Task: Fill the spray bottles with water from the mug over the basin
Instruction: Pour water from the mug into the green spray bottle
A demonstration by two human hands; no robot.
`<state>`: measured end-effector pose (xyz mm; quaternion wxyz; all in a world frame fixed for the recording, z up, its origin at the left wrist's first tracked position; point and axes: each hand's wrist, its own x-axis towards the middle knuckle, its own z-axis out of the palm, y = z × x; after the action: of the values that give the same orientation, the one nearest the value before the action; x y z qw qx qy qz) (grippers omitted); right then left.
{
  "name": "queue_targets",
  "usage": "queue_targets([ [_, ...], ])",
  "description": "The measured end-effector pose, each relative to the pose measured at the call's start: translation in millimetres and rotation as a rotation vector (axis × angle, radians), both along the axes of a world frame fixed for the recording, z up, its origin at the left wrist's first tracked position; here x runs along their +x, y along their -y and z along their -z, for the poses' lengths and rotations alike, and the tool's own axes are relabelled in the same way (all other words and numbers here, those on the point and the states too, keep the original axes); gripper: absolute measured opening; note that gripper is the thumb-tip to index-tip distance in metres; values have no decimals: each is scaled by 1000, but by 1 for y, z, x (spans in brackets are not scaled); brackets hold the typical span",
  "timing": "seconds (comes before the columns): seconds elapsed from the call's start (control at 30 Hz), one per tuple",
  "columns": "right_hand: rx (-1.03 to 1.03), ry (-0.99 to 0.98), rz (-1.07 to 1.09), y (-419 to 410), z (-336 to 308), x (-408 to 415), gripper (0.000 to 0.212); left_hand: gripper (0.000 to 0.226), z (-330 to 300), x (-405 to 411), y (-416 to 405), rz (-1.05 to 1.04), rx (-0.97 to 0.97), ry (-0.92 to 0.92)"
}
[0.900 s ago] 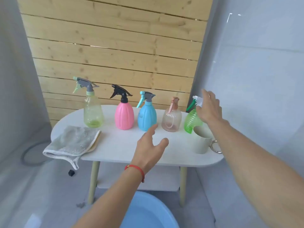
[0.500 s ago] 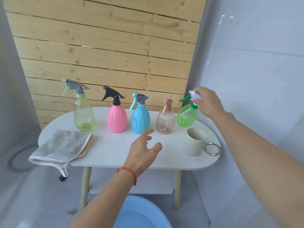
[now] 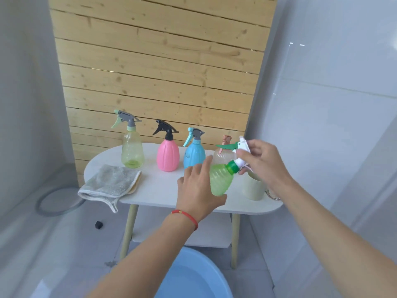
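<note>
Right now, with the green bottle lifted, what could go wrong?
The green bottle hangs tilted from the right hand by its sprayer alone; the left hand is only reaching its body, so it could slip. It is also over the table, near the mug, not over the basin.

head-worn view, forward-down, table (image 3: pixel 163 190) near

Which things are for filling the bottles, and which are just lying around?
For the job:
green spray bottle, held in the right hand, left hand reaching for it
four other spray bottles
mug
blue basin

Just lying about:
grey cloth
small black piece on the floor
</note>
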<state>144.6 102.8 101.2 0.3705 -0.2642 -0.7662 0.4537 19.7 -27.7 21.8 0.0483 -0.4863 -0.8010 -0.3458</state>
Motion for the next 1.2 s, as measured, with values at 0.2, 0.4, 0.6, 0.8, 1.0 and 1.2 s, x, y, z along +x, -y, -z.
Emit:
queue_targets([
  [0.2, -305, 269, -123, 20, 63, -27, 44, 87, 30, -39, 34, -8, -182, -309],
  [0.4, -330, 266, -266, 40, 98, -58, 43, 89, 58, -83, 63, 31, -229, -332],
  [0.6, -210, 259, -294, 41, 107, -74, 39, 87, 60, -97, 73, 39, -202, -211],
  [0.8, -41, 288, -456, 37, 112, -75, 27, 87, 62, -104, 78, 76, -220, -55],
  [1.0, 68, 325, -409, 36, 126, -71, 20, 90, 60, -105, 77, 91, -220, -72],
  [1.2, -10, 283, -409, 33, 129, -73, 41, 91, 61, -101, 75, 114, -264, -26],
])
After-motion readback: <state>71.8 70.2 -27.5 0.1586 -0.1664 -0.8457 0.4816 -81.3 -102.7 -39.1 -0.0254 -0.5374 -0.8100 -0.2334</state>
